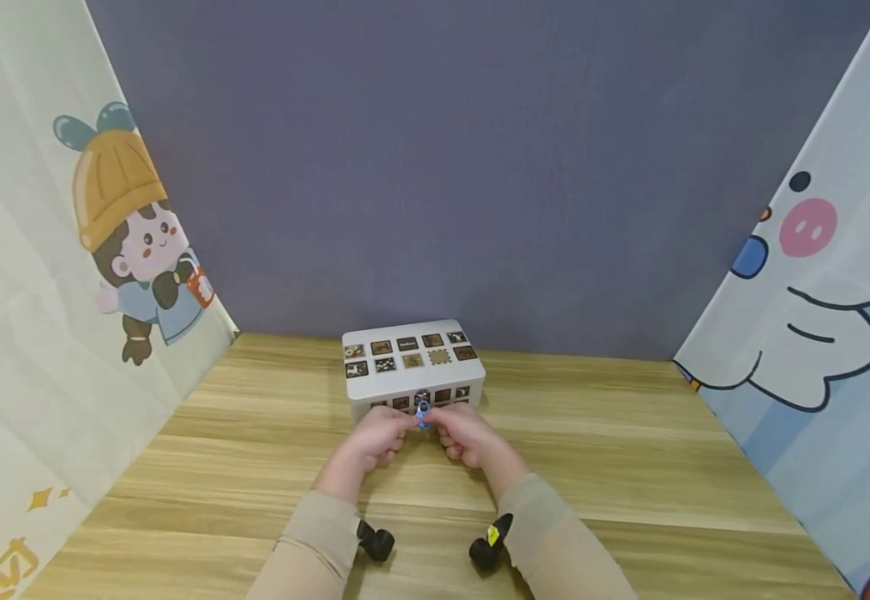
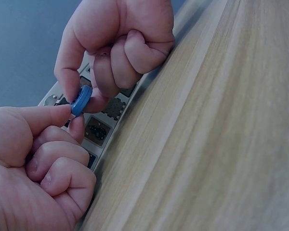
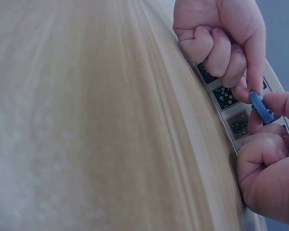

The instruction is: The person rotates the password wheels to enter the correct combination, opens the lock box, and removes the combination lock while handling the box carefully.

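A white box (image 1: 412,383) with rows of small brown and black picture squares stands shut on the table, a metal clasp (image 1: 422,395) at the middle of its front. At this clasp is a small blue padlock (image 1: 423,414). My left hand (image 1: 381,433) pinches one side of the padlock between thumb and forefinger. From the other side, my right hand (image 1: 468,433) pinches it too. The remaining fingers of both hands are curled into the palms. In the left wrist view the blue padlock (image 2: 81,100) sits between the fingertips, which cover part of it.
The wood-grain tabletop (image 1: 600,442) reaches back to a grey-purple wall panel (image 1: 435,167). Cartoon-printed cloths hang at the left (image 1: 22,275) and right (image 1: 840,275). Black wrist cameras (image 1: 377,543) are strapped near both sleeves.
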Available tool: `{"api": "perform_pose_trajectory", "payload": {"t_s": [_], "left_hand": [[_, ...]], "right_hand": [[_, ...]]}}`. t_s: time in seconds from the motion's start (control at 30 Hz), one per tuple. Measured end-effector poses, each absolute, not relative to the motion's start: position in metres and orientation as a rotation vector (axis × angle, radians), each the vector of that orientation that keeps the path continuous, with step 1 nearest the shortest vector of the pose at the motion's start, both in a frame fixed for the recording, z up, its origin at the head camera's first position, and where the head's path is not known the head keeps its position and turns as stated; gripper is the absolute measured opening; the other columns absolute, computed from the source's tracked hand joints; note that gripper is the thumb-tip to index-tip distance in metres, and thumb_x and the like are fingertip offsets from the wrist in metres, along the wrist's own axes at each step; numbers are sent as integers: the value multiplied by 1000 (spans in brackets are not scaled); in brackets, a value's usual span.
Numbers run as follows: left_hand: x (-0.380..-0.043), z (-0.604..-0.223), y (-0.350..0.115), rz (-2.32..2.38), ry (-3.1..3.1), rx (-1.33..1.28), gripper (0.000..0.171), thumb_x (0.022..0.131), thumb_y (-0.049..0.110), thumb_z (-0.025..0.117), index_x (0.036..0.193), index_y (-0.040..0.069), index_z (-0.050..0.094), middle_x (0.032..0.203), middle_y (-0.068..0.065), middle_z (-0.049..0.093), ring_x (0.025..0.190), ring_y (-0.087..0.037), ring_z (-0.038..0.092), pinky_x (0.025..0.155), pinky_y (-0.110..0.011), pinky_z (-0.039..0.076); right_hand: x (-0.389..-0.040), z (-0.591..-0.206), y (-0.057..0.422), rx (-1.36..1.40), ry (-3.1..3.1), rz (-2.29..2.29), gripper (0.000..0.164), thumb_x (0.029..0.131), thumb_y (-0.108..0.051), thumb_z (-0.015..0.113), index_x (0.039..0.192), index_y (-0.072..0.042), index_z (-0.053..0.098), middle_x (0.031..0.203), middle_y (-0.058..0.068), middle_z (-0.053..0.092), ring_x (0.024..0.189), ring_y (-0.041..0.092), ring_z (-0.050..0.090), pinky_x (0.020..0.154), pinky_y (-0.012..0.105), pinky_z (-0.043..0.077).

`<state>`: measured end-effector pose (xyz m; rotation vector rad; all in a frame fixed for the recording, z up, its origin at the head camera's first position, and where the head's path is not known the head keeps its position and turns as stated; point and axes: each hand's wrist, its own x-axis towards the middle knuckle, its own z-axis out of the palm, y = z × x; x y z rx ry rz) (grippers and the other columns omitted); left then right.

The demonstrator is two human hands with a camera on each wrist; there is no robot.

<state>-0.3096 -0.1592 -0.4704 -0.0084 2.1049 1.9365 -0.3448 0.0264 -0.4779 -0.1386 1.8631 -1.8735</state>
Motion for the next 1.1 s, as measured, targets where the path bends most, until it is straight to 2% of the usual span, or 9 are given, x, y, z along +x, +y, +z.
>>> {"api": "perform_pose_trajectory", "payload": {"t_s": [0.5, 0.7, 0.93, 1.1], "left_hand": [[-310, -471, -160, 1914, 2090, 9, 32, 100, 20, 63, 111, -10, 67, 54, 9, 33, 43, -5, 27, 39, -19, 26], [-310, -471, -160, 1931, 2102, -8, 29, 99, 19, 63, 110, -8, 67, 54, 9, 33, 43, -5, 27, 39, -19, 25], [-309, -471, -159, 1931, 2118, -4, 27, 99, 17, 63, 105, -9, 66, 54, 8, 33, 42, -5, 27, 38, -19, 24], [-309, -471, -160, 1933, 2121, 0, 27, 99, 18, 63, 108, -8, 67, 54, 9, 33, 42, -5, 27, 39, -19, 24]], "right_hand": [[-347, -481, 27, -143, 1860, -1880, 31, 84, -21, 71, 64, -14, 48, 52, -8, 30, 43, 6, 25, 38, 20, 22], [-347, -479, 26, -159, 1867, -1871, 29, 84, -22, 71, 67, -12, 50, 51, -8, 30, 43, 7, 25, 38, 21, 22], [-345, -479, 24, -156, 1873, -1877, 35, 84, -22, 71, 61, -16, 46, 50, -8, 29, 42, 7, 25, 37, 21, 21], [-345, -479, 24, -167, 1877, -1879, 34, 85, -23, 71, 62, -15, 46, 50, -8, 29, 41, 7, 25, 37, 21, 21]]}}
